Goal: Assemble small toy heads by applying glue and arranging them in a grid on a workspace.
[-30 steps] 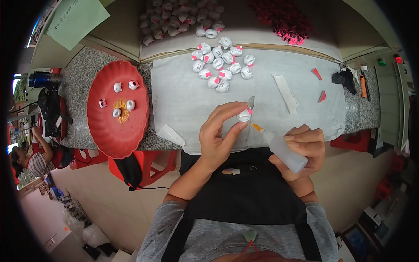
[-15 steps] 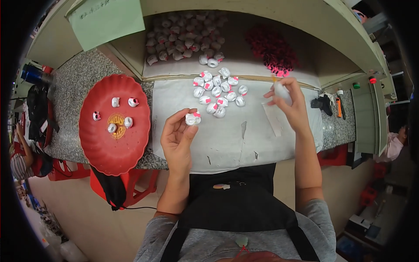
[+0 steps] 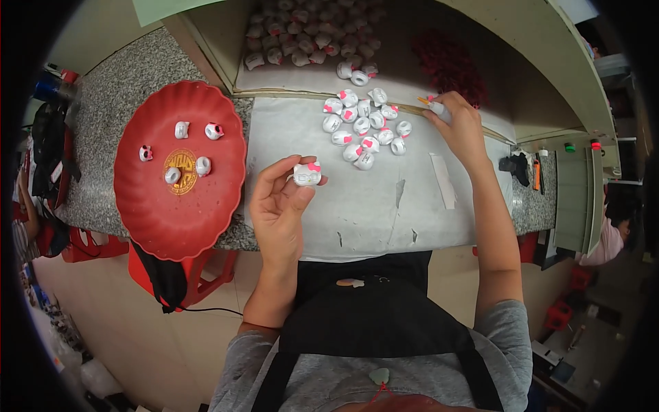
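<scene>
My left hand point(image 3: 276, 209) pinches a small white cat-head bead point(image 3: 307, 174) with a pink bow between thumb and fingers, above the near left of the white paper. At the right, beside the shelf's front edge, my right hand point(image 3: 464, 132) is closed round a small white squeeze bottle point(image 3: 441, 110). Its orange nozzle points left, and the fingers partly hide its body. Close by in the shelf lies a heap of small dark pink pieces point(image 3: 449, 69). Several similar beads point(image 3: 361, 126) sit in a loose cluster on the paper between my hands.
A red scalloped tray point(image 3: 137, 213) with several beads stands at the left. More beads point(image 3: 309, 31) are heaped inside the shelf. A pale strip point(image 3: 443, 182) lies on the white paper point(image 3: 329, 220). Dark cloth point(image 3: 515, 167) and an orange cutter point(image 3: 537, 175) lie far right.
The whole view has shifted. My right hand has closed more firmly round the bottle, and its nozzle has swung from pointing away to pointing left. My left hand still holds the bead.
</scene>
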Demonstrator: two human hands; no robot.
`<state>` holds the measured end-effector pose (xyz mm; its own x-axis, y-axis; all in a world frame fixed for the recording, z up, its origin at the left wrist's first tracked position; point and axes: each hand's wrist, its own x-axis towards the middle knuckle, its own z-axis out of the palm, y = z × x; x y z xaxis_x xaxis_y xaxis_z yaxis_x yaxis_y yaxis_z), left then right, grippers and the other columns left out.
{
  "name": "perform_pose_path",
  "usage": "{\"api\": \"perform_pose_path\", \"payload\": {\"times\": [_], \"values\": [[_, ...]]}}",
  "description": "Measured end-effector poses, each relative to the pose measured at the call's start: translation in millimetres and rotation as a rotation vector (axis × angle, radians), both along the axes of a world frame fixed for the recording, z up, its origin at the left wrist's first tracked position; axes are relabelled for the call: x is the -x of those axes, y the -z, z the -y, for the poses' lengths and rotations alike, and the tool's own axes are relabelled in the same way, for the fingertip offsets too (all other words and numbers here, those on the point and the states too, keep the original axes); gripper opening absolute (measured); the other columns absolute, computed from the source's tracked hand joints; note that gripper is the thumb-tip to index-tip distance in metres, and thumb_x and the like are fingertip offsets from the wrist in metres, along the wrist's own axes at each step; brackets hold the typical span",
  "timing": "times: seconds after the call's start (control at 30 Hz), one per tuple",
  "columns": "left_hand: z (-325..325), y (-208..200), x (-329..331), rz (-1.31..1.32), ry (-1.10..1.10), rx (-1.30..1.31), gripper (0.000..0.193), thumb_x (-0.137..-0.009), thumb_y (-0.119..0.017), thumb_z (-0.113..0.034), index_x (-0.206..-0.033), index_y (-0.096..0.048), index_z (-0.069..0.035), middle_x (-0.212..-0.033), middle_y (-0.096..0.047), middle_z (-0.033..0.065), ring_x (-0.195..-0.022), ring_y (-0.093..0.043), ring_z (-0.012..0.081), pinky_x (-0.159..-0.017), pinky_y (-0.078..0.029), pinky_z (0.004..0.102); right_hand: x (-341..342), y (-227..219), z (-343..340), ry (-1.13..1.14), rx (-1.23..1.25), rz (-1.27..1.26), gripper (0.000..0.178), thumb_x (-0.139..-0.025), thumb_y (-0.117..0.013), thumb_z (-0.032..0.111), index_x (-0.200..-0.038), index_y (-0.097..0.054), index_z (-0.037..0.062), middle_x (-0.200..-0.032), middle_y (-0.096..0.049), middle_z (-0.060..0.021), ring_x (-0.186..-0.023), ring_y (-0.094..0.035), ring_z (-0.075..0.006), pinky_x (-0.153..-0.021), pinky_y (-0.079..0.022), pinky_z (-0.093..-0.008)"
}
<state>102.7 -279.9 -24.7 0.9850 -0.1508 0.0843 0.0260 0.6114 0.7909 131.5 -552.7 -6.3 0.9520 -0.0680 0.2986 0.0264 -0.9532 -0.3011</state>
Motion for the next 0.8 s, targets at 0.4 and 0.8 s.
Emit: {"api": "perform_pose_path", "payload": {"times": [0.4, 0.8], "values": [[39.4, 2.7, 25.0, 0.003, 0.212, -0.104, 0.032, -0.071, -0.052, 0.005, -0.102, -0.043, 0.003, -0.098, -0.051, 0.015, -0.089, -0.052, 0.0211, -0.078, -0.042, 0.0322, 69.9, -23.1, -22.4, -0.033, -0.694, 0.139, 0.011, -0.065, -0.053, -0.01, -0.073, -0.052, -0.0017, -0.074, -0.055, -0.0105, -0.062, -0.052, -0.0151, -0.053, -0.04, -0.0216], [74.4, -1.2, 38.9, 0.411, 0.281, -0.545, 0.029, -0.07, -0.051, 0.009, -0.098, -0.047, 0.004, -0.103, -0.049, 0.0177, -0.097, -0.048, 0.0236, -0.083, -0.039, 0.0315, 127.0, -2.0, -63.1, -0.023, -1.737, -0.062, 0.01, -0.065, -0.056, -0.006, -0.071, -0.049, -0.0014, -0.071, -0.051, -0.0122, -0.054, -0.047, -0.0138, -0.048, -0.037, -0.0225]]}}
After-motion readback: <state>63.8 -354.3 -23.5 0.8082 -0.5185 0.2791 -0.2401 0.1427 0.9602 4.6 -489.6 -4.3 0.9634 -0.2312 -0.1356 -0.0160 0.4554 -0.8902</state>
